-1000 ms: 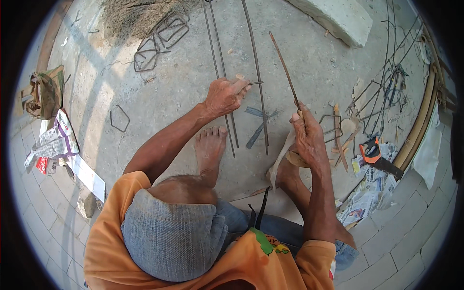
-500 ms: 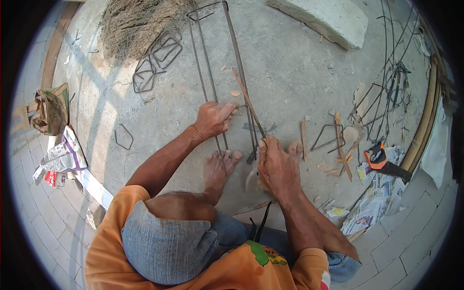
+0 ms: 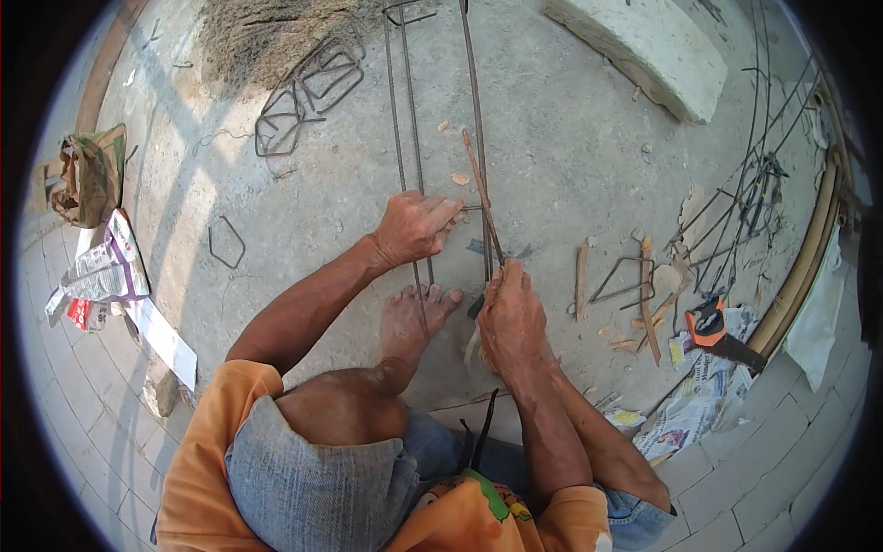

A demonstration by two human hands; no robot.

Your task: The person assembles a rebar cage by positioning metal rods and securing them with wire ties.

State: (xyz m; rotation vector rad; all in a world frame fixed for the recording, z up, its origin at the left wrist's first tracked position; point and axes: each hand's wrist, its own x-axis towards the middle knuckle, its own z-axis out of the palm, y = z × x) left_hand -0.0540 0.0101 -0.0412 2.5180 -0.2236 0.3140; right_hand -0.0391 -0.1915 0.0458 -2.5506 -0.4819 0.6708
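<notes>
A long frame of thin steel rebar (image 3: 477, 92) lies lengthwise on the ground in front of me, its bars running away toward the top edge. My left hand (image 3: 411, 230) is closed over the left pair of bars, its fingers on a wire stirrup (image 3: 473, 208) whose crosspiece reaches the right bars. My right hand (image 3: 513, 317) is wrapped round a thin rusty rod (image 3: 479, 175), which slants up against the right bars near that crosspiece. The rod's lower end is hidden in my fist. My bare foot (image 3: 409, 322) rests beside the left bars.
Bent stirrups (image 3: 313, 92) lie by a sand pile (image 3: 262, 37) at the far left. A concrete slab (image 3: 644, 55) sits at the far right. To the right are a rebar bundle (image 3: 759, 198), wood sticks (image 3: 581, 281) and an orange-handled saw (image 3: 722, 336). A paper bag (image 3: 89, 179) stands left.
My view has shifted slightly, so the frame and slab appear farther right. The rusty rod stands a little steeper against the right bars. Both hands keep their grip.
</notes>
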